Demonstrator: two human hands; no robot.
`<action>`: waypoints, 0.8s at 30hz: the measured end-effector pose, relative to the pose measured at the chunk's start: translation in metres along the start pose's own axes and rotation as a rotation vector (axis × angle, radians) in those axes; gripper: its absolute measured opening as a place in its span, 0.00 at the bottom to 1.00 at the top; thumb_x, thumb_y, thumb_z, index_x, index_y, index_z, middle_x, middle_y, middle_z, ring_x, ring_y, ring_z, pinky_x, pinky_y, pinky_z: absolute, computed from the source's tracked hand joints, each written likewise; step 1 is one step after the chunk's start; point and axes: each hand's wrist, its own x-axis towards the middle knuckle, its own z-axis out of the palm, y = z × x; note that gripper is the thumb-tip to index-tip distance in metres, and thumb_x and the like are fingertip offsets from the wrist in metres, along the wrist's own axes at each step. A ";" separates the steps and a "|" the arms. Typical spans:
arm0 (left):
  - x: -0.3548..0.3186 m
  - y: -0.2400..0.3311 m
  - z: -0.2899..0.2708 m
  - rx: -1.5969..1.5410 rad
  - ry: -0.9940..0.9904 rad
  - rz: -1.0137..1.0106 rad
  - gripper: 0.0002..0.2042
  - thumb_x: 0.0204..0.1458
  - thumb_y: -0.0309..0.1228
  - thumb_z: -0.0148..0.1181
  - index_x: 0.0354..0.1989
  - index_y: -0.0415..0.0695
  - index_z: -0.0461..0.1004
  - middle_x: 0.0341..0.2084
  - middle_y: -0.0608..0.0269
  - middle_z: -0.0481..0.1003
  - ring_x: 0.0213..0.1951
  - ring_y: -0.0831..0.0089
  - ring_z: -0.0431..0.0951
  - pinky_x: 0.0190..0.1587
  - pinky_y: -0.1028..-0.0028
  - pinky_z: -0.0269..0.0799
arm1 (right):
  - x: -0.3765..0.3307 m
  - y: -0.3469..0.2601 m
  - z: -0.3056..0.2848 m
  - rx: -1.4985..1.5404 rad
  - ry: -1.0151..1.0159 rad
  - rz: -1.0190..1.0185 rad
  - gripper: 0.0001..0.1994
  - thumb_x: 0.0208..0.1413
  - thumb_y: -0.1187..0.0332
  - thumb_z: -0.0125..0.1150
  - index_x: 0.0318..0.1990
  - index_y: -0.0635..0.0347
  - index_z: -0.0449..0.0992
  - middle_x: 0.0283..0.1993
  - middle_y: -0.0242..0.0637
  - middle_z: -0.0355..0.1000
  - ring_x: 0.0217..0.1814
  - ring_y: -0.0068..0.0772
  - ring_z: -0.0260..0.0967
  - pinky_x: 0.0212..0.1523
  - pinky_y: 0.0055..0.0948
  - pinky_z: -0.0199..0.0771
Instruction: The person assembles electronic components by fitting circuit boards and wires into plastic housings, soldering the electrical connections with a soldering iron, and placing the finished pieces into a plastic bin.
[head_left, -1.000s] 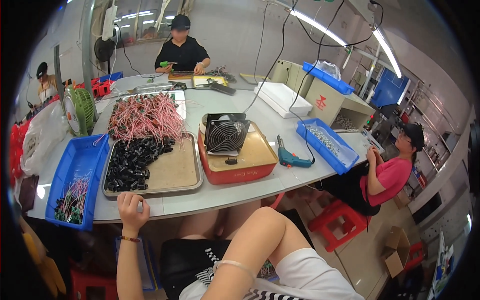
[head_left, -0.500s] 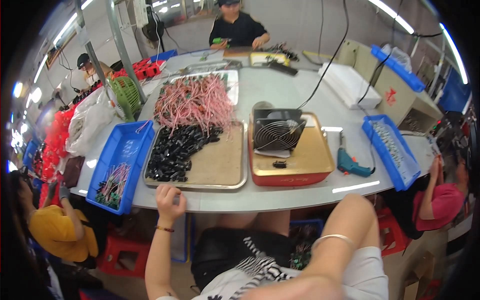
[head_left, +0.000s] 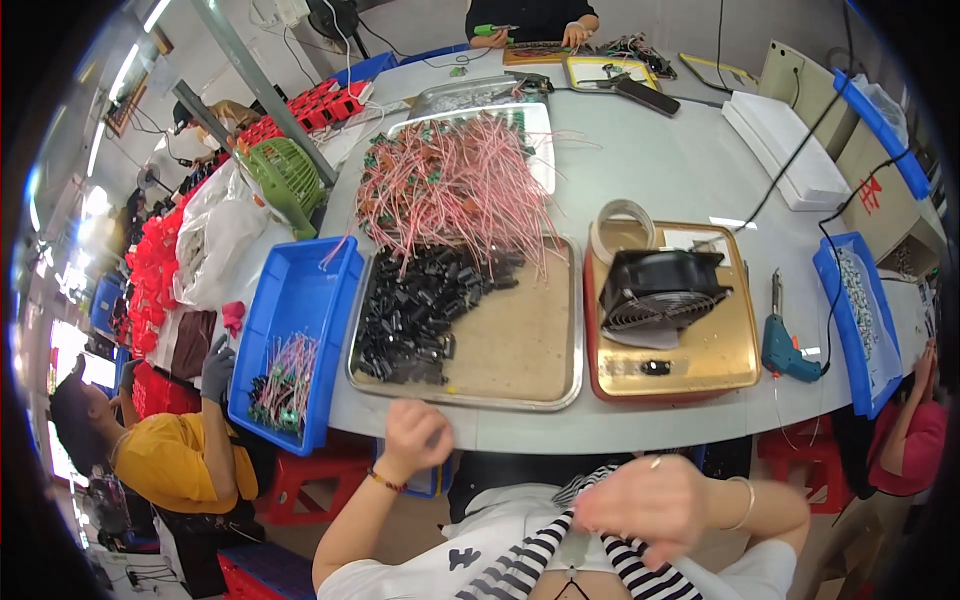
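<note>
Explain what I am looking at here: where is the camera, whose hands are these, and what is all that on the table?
The camera sits on a person's head and looks down, so its wide lens bends straight edges. No robot is here, only two bare hands. The left hand rests at the near edge of the table, holding nothing I can see. The right hand is blurred, close to the person's striped shirt. On the table lie a metal tray with a heap of small black parts, a bundle of pink wires, a blue bin, a gold tray bearing a black fan, and a blue glue gun. Other people work around the table.
</note>
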 end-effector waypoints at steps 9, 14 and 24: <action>0.142 -0.023 -0.043 0.063 -0.123 0.419 0.10 0.36 0.25 0.60 0.30 0.46 0.73 0.30 0.64 0.74 0.35 0.65 0.75 0.39 0.67 0.68 | -0.111 0.060 0.050 -0.644 0.462 0.523 0.09 0.44 0.67 0.53 0.15 0.56 0.67 0.14 0.35 0.60 0.15 0.40 0.59 0.19 0.33 0.58; 0.255 -0.058 0.009 -0.097 -0.189 0.190 0.11 0.40 0.26 0.59 0.35 0.43 0.73 0.34 0.58 0.75 0.41 0.59 0.73 0.46 0.64 0.66 | -0.112 0.074 0.062 -0.814 0.663 0.625 0.11 0.45 0.66 0.52 0.14 0.57 0.65 0.13 0.37 0.58 0.14 0.41 0.57 0.17 0.34 0.56; 0.401 -0.146 0.179 0.442 -0.388 0.000 0.12 0.38 0.36 0.61 0.31 0.44 0.77 0.33 0.55 0.78 0.43 0.55 0.73 0.47 0.59 0.62 | -0.108 0.073 0.064 -0.905 0.694 0.692 0.11 0.44 0.64 0.53 0.15 0.56 0.66 0.14 0.36 0.58 0.14 0.40 0.57 0.17 0.33 0.57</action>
